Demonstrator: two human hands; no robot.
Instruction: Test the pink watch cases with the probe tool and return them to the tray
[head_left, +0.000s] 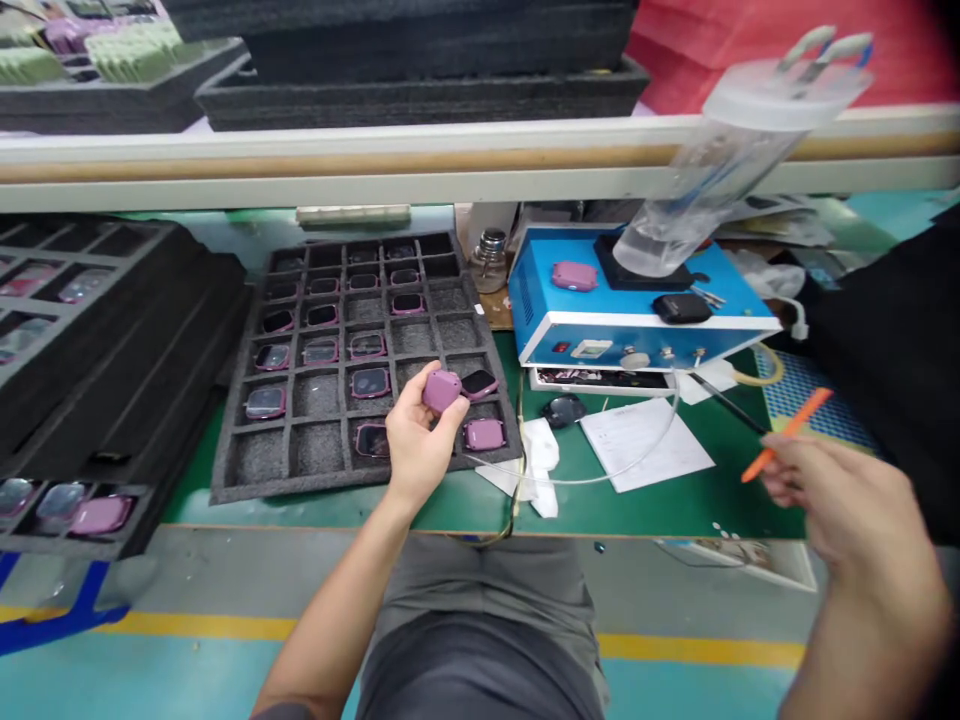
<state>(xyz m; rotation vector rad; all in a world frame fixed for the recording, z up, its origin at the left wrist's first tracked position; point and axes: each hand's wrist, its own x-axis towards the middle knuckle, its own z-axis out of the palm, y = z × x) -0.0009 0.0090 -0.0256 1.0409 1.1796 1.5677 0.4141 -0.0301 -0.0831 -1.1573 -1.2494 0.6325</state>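
Observation:
Between the thumb and fingers of my left hand (pixel 420 445) is a purple watch case (pixel 441 390), held above the front right of a black foam tray (pixel 319 395). Several purple-framed watch cases with dark faces lie in the tray's compartments. One purple case (pixel 484 434) rests in the front right corner, and another, dark-faced case (pixel 478 384) lies tilted just beside my fingers. Over at the right, my right hand (pixel 832 490) grips an orange stick-like tool (pixel 787 435), its pointed end aimed down and left above the green bench.
A blue machine (pixel 555 310) carries a clear cylinder (pixel 682 190), a purple case (pixel 574 276) and a black case (pixel 681 307). In front lie a paper sheet (pixel 645 445), a white tissue (pixel 541 465) and a thin clear tube. Stacked foam trays (pixel 180 330) stand at left.

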